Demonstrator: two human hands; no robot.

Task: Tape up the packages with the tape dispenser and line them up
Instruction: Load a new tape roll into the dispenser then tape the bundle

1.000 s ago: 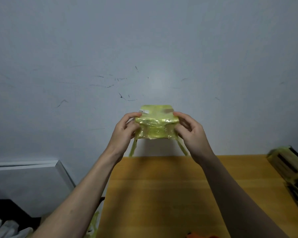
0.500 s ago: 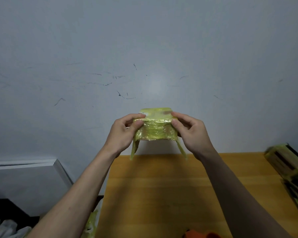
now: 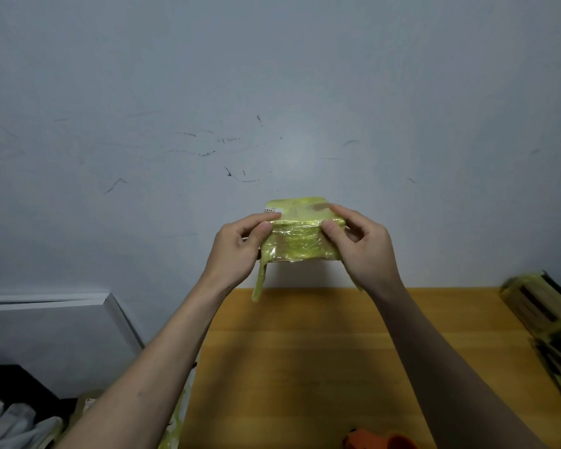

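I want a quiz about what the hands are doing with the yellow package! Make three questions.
1. True or false: the yellow-green package is lying flat on the wooden table.
2. Which hands hold the package? A) left only B) right only C) both
3. Fill in: a loose strip hangs from the package's ___ lower corner.

Key:
1. False. The left hand and right hand hold it up above the table, in front of the wall.
2. C.
3. Left. The right corner is hidden by the hand.
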